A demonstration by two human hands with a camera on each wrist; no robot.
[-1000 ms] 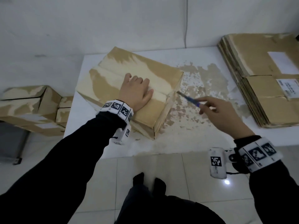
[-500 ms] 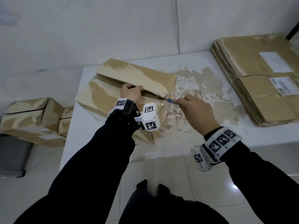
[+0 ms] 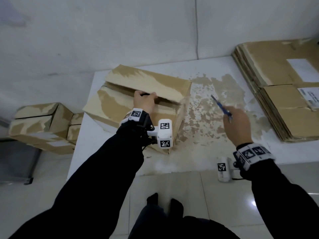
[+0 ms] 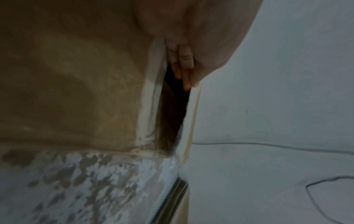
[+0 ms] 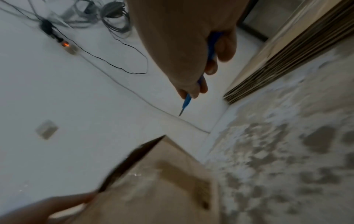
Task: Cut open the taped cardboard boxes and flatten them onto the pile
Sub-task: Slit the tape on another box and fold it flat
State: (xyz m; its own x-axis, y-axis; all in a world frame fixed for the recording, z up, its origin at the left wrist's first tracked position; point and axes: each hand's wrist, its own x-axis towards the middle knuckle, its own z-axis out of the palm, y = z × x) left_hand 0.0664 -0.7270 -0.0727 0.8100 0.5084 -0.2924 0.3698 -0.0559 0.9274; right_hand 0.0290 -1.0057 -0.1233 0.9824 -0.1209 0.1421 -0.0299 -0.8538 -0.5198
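Note:
A cardboard box (image 3: 120,107) lies on the white table (image 3: 189,163), its top seam slit open and the far flap (image 3: 148,81) raised a little. My left hand (image 3: 145,98) rests on the near flap with its fingers (image 4: 184,72) hooked down into the dark gap, gripping a flap edge. My right hand (image 3: 233,118) hovers over the table to the right of the box, apart from it. It grips a blue cutter (image 3: 221,107) whose blade (image 5: 181,112) points up and away. The box corner (image 5: 153,189) shows below it in the right wrist view.
A pile of flattened cardboard (image 3: 279,94) fills the table's right end. Several taped boxes (image 3: 39,125) are stacked off the table at the left. The table's peeled, patchy top (image 3: 203,121) lies between box and pile. Cables (image 5: 114,18) run along the wall.
My left hand went from lying flat on the box top to hooking its fingers into the seam, and the far flap lifted. My right hand drew the cutter away from the box's end, rightward.

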